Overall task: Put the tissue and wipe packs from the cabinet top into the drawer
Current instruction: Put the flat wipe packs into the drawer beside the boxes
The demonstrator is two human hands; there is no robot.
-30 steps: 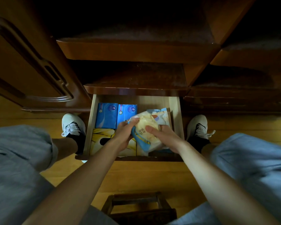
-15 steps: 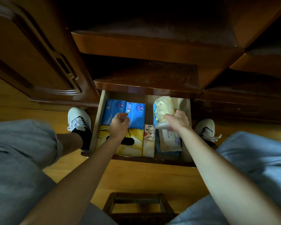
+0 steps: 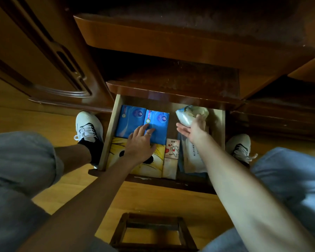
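The open wooden drawer (image 3: pixel 109 135) holds two blue tissue packs (image 3: pixel 129 119) at the rear left. A yellow pack (image 3: pixel 116 153) lies in front of them, with a small cat-print pack (image 3: pixel 172 148) beside it. A white wipe pack (image 3: pixel 191 159) fills the right side. My left hand (image 3: pixel 140 140) lies flat, fingers spread on the right blue pack (image 3: pixel 159 119). My right hand (image 3: pixel 193 130) is open with straight fingers against a pale, blurred pack (image 3: pixel 187 113) at the drawer's rear right corner.
A dark ledge (image 3: pixel 171 91) of the cabinet overhangs the drawer's rear. An open cabinet door (image 3: pixel 44 60) stands at the left. My white shoes (image 3: pixel 88 126) (image 3: pixel 239 146) flank the drawer. A small wooden stool (image 3: pixel 151 231) sits on the floor below.
My right hand carried the pale pack from the drawer's middle to its rear right corner and opened its fingers. My left hand let go of that pack and moved onto the blue pack.
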